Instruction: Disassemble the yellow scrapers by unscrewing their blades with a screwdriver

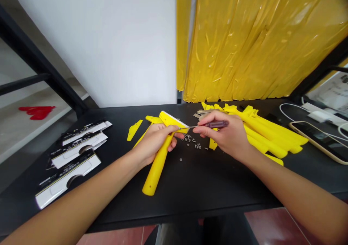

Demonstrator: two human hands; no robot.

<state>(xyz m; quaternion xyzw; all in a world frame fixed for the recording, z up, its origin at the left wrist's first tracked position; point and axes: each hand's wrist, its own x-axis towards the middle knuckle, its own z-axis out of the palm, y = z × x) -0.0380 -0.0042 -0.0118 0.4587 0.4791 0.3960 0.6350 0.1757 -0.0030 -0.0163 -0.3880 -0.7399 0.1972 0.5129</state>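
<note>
Clutching yellow handle [157, 169] in left grip [153, 143], screwdriver [216, 124] in right grip [224, 138]

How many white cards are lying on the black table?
3, in a row on the left of the black table: one white card nearest the person, one in the middle, one farthest. Others may be hidden beneath them.

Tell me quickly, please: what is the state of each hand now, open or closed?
Left hand: closed, holding a yellow plastic handle.
Right hand: closed, holding a small screwdriver with a purple handle.
</note>
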